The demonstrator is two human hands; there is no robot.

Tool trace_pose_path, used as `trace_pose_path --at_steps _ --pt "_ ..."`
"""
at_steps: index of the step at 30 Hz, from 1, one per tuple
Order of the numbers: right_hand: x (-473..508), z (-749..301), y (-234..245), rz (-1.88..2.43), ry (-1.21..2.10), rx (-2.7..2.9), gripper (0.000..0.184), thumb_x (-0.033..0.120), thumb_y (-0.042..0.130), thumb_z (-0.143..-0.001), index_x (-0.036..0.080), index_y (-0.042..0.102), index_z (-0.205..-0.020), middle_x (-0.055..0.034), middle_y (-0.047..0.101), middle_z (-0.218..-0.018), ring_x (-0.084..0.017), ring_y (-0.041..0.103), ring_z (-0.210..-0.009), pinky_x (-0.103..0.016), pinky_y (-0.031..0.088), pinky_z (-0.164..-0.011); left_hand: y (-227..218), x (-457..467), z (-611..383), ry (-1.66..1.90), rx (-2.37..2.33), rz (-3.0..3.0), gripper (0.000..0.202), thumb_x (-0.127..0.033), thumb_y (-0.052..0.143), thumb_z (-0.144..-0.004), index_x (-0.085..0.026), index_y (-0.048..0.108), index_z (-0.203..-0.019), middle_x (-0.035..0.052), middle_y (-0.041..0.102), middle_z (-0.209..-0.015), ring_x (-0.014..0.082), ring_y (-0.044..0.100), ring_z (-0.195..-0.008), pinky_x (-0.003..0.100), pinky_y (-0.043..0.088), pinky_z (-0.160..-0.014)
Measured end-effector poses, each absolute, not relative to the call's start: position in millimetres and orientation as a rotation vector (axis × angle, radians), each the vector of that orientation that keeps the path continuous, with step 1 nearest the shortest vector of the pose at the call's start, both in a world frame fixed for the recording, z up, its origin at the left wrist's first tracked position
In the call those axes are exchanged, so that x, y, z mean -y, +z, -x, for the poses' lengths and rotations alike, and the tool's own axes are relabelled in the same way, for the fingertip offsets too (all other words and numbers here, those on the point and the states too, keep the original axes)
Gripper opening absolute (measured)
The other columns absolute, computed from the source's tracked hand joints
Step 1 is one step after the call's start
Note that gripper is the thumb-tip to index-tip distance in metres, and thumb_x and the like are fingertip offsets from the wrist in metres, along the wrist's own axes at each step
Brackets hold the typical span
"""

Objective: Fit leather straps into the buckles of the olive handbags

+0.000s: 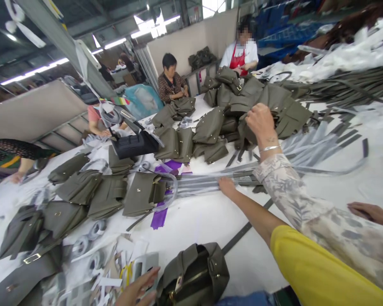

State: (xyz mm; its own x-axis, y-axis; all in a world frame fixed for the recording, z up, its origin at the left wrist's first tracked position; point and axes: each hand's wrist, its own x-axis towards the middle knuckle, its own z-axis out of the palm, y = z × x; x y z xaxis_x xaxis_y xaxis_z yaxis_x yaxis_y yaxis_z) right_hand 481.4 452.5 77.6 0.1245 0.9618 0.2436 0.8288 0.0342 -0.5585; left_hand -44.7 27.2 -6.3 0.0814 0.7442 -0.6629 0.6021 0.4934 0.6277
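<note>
My left hand (137, 290) lies at the bottom edge with its fingers stretched out on white card and paper scraps (115, 272), just left of an open olive-green handbag (193, 276). My right arm, in a yellow sleeve, reaches forward across the white table (204, 221). My right hand (226, 185) is curled on the end of a bundle of grey-green straps in clear plastic (198, 185). A co-worker's arm in a floral sleeve crosses over mine, and that hand (261, 121) grips a pile of olive bags (242, 106).
Olive handbags (108, 195) lie in rows across the table, with a black bag (134, 144) among them. Loose straps and plastic (338, 89) heap at the right. Another person's hand (370, 212) rests at the right edge. Several people work at the far and left sides.
</note>
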Motion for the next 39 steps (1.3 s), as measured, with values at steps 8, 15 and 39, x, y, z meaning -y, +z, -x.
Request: trace_pose_path --at_steps 8,15,39 --pt "-313 -446 83 1.932 0.304 2.026 0.042 0.027 0.036 -0.097 0.012 0.070 -0.079 -0.0106 0.069 -0.097 -0.017 0.062 -0.087 -0.038 0.045 -0.081 4 -48 47 0.220 -1.629 -1.482 0.045 -0.051 0.063 -0.075 -0.035 0.065 -0.117 0.0019 0.065 -0.124 0.0289 0.062 -0.111 0.041 0.053 -0.091" --pt "-238 -319 -19 1.966 0.386 2.341 0.025 0.026 0.062 -0.087 0.015 0.062 -0.109 -0.0116 0.067 -0.106 -0.024 0.063 -0.098 -0.039 0.048 -0.086 26 -76 38 0.411 -1.532 -1.725 0.036 -0.041 0.055 -0.084 -0.027 0.067 -0.116 0.0046 0.068 -0.118 0.0240 0.064 -0.105 0.036 0.054 -0.090" --pt "-54 -261 45 0.925 1.382 0.683 0.051 0.061 0.040 -0.090 0.025 0.057 -0.121 -0.0074 0.066 -0.106 -0.005 0.040 -0.046 -0.019 0.032 -0.038 90 -109 -10 0.152 -0.805 -2.029 0.042 -0.047 0.043 -0.092 -0.016 0.053 -0.067 -0.0034 0.049 -0.060 0.0098 0.046 -0.058 0.020 0.035 -0.058"
